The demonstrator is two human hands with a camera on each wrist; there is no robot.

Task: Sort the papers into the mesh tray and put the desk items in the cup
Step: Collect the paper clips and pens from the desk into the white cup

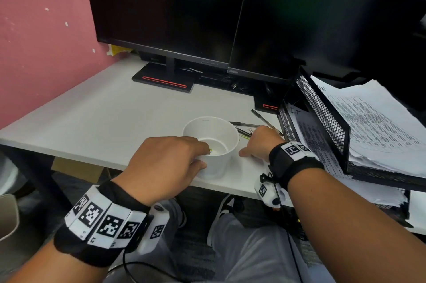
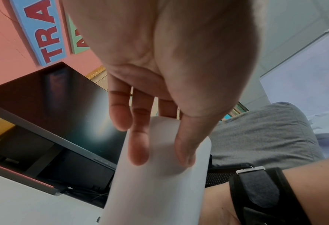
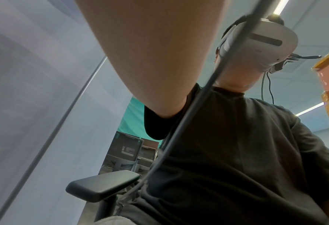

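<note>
A white paper cup (image 1: 221,160) stands near the desk's front edge. My left hand (image 1: 204,155) grips its near wall, thumb outside and fingertips over the rim; the left wrist view shows the fingers (image 2: 138,149) on the cup wall (image 2: 160,190). A small green clip (image 1: 210,151) shows at those fingertips, inside the rim. My right hand (image 1: 252,142) rests on the desk right of the cup, over several pens (image 1: 244,124) and a green paper clip (image 1: 245,136); its fingers are hidden. The black mesh tray (image 1: 322,116) at the right holds printed papers (image 1: 373,125).
Two dark monitors (image 1: 166,12) stand at the back on stands with red stripes (image 1: 164,82). A pink wall (image 1: 41,40) bounds the left side. A lower tier of the mesh tray (image 1: 288,125) holds a sheet marked "I-T". The right wrist view shows only my forearm, torso and chair armrest (image 3: 102,185).
</note>
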